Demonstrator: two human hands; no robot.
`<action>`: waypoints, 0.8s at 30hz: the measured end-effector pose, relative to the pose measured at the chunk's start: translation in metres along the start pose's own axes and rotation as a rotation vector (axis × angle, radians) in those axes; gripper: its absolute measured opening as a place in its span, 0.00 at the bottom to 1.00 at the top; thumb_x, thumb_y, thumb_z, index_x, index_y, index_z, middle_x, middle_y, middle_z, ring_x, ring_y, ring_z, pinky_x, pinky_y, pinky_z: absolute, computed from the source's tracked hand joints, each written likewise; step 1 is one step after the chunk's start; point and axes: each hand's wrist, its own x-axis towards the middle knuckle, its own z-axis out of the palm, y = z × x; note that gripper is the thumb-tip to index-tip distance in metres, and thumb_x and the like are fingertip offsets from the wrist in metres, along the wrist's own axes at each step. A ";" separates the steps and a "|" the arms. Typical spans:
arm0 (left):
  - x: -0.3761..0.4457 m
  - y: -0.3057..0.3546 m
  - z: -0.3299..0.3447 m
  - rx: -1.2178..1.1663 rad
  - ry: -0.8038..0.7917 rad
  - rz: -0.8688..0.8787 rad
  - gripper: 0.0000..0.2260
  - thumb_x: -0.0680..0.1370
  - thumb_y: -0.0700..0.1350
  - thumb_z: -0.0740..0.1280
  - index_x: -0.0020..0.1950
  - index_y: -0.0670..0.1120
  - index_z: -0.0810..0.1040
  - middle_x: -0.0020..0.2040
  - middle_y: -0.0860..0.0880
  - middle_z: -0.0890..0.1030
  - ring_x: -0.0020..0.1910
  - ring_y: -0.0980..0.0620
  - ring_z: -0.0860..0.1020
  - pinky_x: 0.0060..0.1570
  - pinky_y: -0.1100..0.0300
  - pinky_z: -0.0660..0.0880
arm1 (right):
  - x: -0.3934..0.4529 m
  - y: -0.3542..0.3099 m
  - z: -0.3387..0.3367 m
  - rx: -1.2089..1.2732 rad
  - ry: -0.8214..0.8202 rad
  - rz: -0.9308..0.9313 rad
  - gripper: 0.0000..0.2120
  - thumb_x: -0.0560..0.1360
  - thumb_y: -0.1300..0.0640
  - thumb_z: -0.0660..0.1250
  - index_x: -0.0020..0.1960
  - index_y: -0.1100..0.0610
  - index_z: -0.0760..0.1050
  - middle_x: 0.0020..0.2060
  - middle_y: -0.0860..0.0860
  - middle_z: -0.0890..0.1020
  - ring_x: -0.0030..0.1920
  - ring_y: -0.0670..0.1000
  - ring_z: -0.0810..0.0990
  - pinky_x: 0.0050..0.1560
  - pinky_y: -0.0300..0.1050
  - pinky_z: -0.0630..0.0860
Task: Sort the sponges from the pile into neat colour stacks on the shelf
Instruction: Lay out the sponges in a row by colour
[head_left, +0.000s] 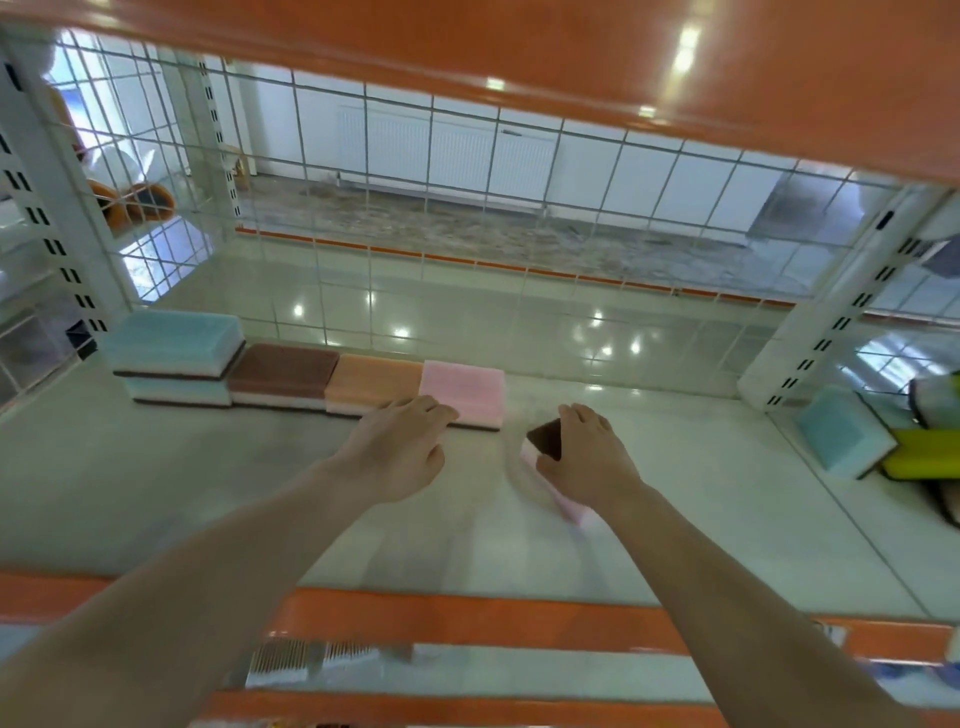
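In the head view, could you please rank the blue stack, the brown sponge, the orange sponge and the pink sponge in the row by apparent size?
1. blue stack, two sponges high
2. brown sponge, orange sponge and pink sponge: single sponges, alike; cannot rank

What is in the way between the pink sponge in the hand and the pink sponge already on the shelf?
Nothing visible. The right hand grips a pink sponge, and only bare shelf lies between it and the pink sponge in the row. The left hand hovers by that sponge's front edge, left of the path.
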 end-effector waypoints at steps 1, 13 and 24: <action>-0.001 0.002 0.002 0.005 -0.024 0.012 0.20 0.77 0.45 0.58 0.69 0.47 0.67 0.65 0.48 0.72 0.64 0.46 0.70 0.61 0.57 0.65 | -0.004 0.003 -0.001 -0.004 -0.002 0.014 0.25 0.73 0.52 0.64 0.66 0.61 0.63 0.63 0.55 0.69 0.64 0.55 0.68 0.63 0.47 0.67; -0.017 0.018 0.008 0.045 -0.199 -0.019 0.23 0.77 0.50 0.59 0.72 0.49 0.62 0.68 0.48 0.68 0.67 0.49 0.66 0.64 0.52 0.67 | -0.040 0.021 -0.003 -0.014 -0.080 0.143 0.35 0.72 0.48 0.67 0.71 0.58 0.56 0.63 0.56 0.67 0.64 0.57 0.65 0.61 0.49 0.67; -0.036 0.022 -0.005 0.033 -0.128 -0.072 0.28 0.78 0.51 0.60 0.75 0.48 0.53 0.71 0.47 0.65 0.68 0.46 0.66 0.60 0.54 0.67 | -0.051 0.010 -0.011 0.060 -0.035 0.073 0.30 0.72 0.49 0.67 0.69 0.57 0.61 0.61 0.56 0.68 0.63 0.56 0.65 0.57 0.47 0.68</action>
